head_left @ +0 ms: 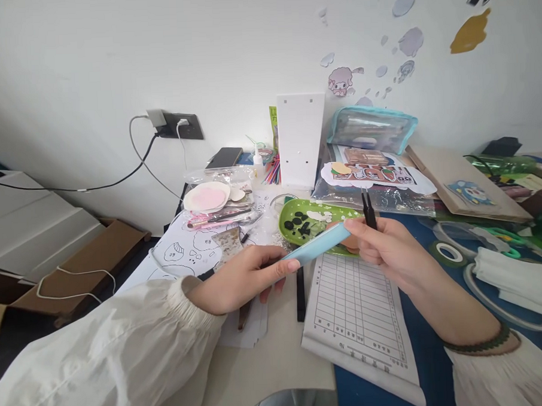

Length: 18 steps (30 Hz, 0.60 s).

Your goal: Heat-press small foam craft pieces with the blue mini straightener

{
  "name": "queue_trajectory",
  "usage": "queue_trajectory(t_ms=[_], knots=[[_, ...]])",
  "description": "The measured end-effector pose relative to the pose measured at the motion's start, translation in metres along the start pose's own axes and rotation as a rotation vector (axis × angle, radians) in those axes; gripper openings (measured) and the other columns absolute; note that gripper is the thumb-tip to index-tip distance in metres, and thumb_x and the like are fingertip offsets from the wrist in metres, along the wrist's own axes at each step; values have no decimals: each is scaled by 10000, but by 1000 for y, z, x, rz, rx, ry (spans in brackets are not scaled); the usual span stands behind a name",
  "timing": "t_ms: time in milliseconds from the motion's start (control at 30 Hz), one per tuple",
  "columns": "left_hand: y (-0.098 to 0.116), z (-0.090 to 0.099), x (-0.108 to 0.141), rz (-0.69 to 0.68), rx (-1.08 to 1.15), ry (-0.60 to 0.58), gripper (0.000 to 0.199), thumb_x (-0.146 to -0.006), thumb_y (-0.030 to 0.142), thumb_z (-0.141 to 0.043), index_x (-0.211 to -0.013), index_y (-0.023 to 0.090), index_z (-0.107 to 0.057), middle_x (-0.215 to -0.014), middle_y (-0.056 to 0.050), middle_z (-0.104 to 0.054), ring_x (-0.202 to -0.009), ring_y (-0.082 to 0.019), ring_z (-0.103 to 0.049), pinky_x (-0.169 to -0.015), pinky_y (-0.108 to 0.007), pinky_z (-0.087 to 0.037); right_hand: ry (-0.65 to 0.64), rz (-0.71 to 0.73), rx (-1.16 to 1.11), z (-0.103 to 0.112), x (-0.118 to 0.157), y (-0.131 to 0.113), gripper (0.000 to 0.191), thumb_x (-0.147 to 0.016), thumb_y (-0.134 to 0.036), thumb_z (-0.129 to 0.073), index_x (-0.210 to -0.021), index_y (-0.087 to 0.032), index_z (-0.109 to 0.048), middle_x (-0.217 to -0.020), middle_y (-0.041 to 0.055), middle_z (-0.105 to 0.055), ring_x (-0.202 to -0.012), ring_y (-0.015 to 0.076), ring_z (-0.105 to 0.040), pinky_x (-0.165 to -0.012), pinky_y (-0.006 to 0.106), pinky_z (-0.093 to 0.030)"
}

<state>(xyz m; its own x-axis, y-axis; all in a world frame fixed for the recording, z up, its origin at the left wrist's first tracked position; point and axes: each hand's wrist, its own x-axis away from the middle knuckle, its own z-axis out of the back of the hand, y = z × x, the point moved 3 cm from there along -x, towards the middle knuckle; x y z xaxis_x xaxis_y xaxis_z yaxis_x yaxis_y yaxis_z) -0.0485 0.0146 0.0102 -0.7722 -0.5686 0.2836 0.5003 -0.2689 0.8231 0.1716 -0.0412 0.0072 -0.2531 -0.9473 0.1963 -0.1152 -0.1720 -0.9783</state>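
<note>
A slim, flat light blue object (320, 244) is held aslant between my two hands, seen nearly edge-on; its exact kind does not show. My left hand (256, 270) grips its lower left end, thumb on top and fingers beneath. The fingers of my right hand (380, 243) pinch its upper right end. Black tweezers (368, 209) are also in my right hand, tips pointing up. Just behind the object sits a green tray (293, 207) with black and white cut-out pieces in it. Under my hands lies a printed form pad (354, 319).
Drawn sheets (166, 261) and a plastic bag with a pink piece (208, 197) lie to the left. A white upright board (300, 139) stands at the back, near a clear pouch (373, 128). Green tape (448, 253) and white tissues (521, 282) are at right. Cables hang from a wall socket (184, 126).
</note>
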Motion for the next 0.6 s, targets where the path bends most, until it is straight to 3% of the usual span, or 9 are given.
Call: queue_trajectory(t_ms=[167,600], knots=[[7,2,2,83,93,-55,499,-823,642,-397,-803,170,-559,-568,38,-488,-410,-75,-398,-401,-210,-340,17,1,-14,8,0,-2,397,-652,-491,-753,-657,-184,-501,-508,-102,-219,-433,38,-149,-402,235,-99],[7,2,1,69,86,-39,481,-820,632,-411,-770,172,-541,-560,41,-459,-426,-80,-395,-396,-205,-320,-24,-2,30,8,0,-3,396,-673,-503,-731,-664,-201,-475,-509,-100,-213,-441,54,-141,-408,247,-104]])
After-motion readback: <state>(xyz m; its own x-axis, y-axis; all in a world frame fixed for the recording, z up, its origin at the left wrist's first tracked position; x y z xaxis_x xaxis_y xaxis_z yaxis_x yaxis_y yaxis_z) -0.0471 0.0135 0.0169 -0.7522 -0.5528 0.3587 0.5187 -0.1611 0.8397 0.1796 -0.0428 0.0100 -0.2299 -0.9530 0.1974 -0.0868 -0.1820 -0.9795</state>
